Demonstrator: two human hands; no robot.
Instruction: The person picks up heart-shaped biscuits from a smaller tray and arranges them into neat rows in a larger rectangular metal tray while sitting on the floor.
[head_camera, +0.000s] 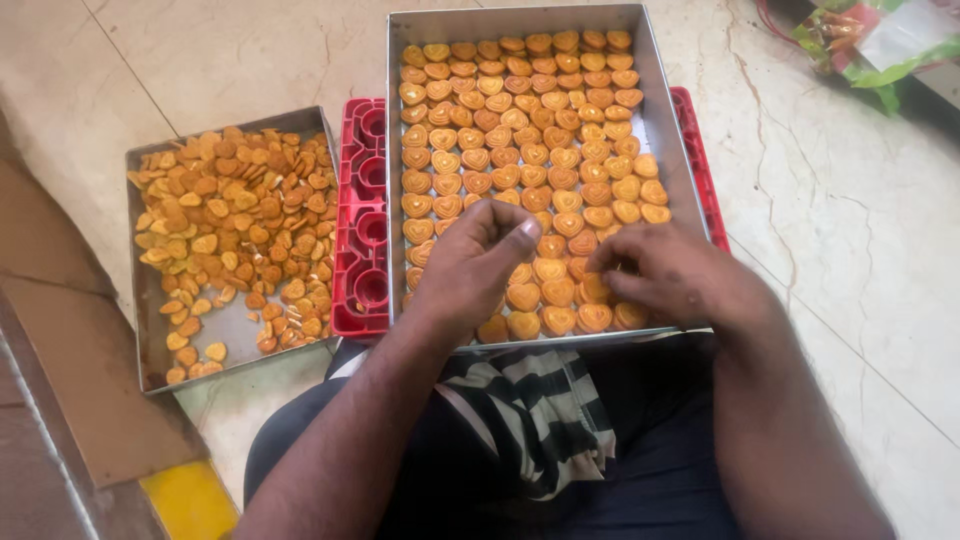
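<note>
While both hands hover over the square steel tray (660, 130) on the floor, its orange heart-shaped biscuits (520, 140) lie in neat rows; left hand (475, 265) curled, right hand (665, 275) pinching, grasp unclear.

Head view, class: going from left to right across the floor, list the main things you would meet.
Brown cardboard sheet → small metal tray of loose heart-shaped biscuits → red plastic crate → large metal tray of neatly rowed biscuits → green wrappers.
</note>
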